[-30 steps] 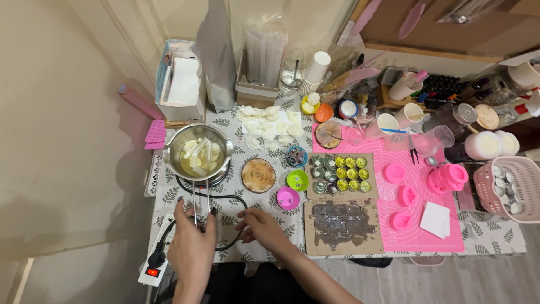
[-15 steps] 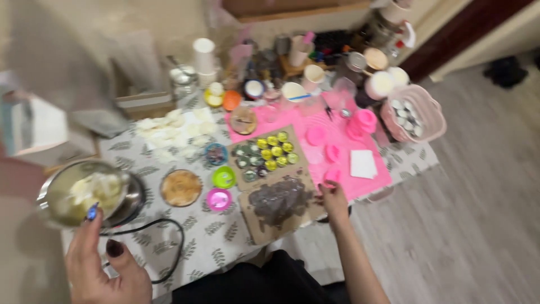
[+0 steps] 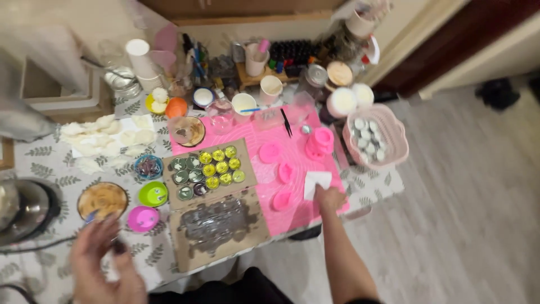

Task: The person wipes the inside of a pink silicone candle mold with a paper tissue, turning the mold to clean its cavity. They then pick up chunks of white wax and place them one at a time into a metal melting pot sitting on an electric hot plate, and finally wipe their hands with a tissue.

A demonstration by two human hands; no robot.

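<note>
- Two bare hands work over a crowded bench point(image 3: 50, 163) covered by a leaf-print cloth; at its far left edge sits a metal pot point(image 3: 22, 211).
- Left hand point(image 3: 107, 264) hovers blurred at the lower left, fingers spread and loose, holding nothing that can be made out; just beyond its fingertips lie a round dish of tan wax point(image 3: 102, 200) and a small pink cup point(image 3: 143, 218), with a green cup point(image 3: 153, 193) beside that.
- Mid-bench, a cardboard sheet point(image 3: 209, 175) carries rows of small yellow and dark tins; a second cardboard piece point(image 3: 216, 228), nearer the person, bears a greyish patch.
- Right of these, a pink mat point(image 3: 292, 169) holds several pink moulds.
- Right hand point(image 3: 329, 198) rests at the mat's near right corner, its fingers pressed onto a white paper square point(image 3: 316, 181); whether the grip pinches it or only touches cannot be told.
- Farther right, a pink basket point(image 3: 376, 136) holds small round white pieces.
- Against half a second earlier, the right hand has shifted from the near cardboard piece to the white paper, and the left hand has moved off the pot.
</note>
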